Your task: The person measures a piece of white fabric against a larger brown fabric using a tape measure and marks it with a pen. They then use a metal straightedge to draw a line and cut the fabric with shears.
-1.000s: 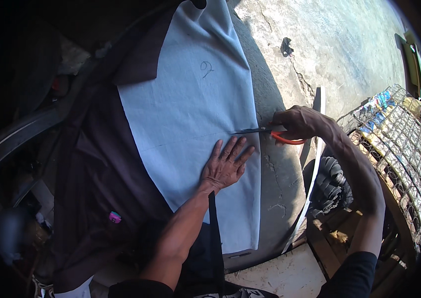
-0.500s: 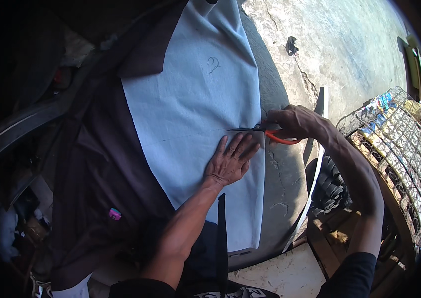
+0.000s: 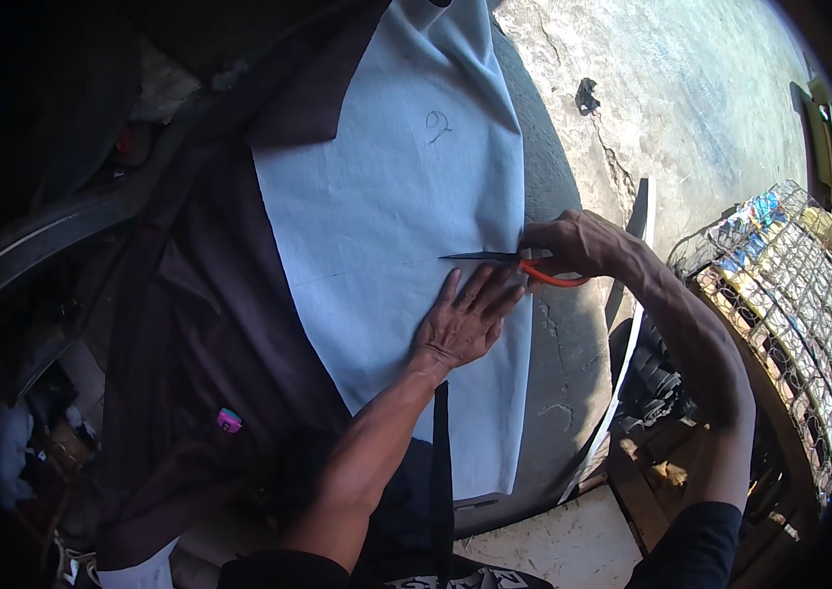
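A sheet of material with a pale blue-white face (image 3: 386,206) is spread out before me, a faint drawn line crossing it. Its dark brown side (image 3: 219,294) shows on the left and in a folded-over flap at the top. My right hand (image 3: 578,245) grips a pair of scissors (image 3: 551,276) with orange handles at the sheet's right edge. The dark blades lie along the drawn line and point left. Just below the blades, my left hand (image 3: 460,319) rests flat on the pale face, fingers spread, holding nothing.
A small pink and teal object (image 3: 228,420) sits on the brown material at lower left. To the right stands a wire spring frame (image 3: 779,304), with a long white strip (image 3: 622,383) nearer the sheet. Cracked concrete floor (image 3: 681,98) stretches beyond, with a black scrap (image 3: 587,96) on it.
The scissors have moved slightly leftward along the line on the sheet, and their blades look closer together. My left hand stays pressed on the sheet. The whole view has shifted a little.
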The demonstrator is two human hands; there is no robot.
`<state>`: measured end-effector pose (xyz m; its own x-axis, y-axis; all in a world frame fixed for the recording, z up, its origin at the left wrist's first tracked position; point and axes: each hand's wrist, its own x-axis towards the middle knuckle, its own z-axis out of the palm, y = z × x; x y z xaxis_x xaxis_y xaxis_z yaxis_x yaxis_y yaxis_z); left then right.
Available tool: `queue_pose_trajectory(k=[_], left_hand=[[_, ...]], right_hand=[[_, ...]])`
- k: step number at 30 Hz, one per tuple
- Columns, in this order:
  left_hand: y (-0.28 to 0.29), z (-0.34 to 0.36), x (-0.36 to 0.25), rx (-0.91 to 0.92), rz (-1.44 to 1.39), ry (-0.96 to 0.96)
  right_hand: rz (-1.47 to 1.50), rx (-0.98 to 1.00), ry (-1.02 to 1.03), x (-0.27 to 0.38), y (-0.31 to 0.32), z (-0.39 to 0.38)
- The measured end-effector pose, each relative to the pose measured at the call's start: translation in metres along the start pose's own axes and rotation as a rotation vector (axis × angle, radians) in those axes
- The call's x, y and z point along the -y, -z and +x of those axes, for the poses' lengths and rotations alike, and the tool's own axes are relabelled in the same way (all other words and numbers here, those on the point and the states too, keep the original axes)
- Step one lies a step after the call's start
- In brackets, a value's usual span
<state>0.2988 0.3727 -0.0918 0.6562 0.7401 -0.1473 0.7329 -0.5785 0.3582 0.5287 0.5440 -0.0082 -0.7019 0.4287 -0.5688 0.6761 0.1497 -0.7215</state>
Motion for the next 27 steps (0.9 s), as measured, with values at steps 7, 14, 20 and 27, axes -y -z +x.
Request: queue_pose_trajectory(k=[7, 14, 20, 27], left_hand=[[0.001, 0.012, -0.011, -0.047, -0.045, -0.033], [0.006, 0.002, 0.001, -0.002, -0.067, 0.001], [0.008, 0.011, -0.002, -0.022, -0.064, -0.05], [0.006, 0.006, 0.002, -0.009, -0.083, -0.033]], right_hand=[[-0.088, -0.085, -0.052, 0.022, 0.0, -0.016], [-0.082, 0.001, -0.024, 0.012, -0.01, 0.016], [-0.078, -0.077, -0.013, 0.037, -0.006, 0.012], [-0.137, 0.024, -0.052, 0.04, -0.004, 0.03]])
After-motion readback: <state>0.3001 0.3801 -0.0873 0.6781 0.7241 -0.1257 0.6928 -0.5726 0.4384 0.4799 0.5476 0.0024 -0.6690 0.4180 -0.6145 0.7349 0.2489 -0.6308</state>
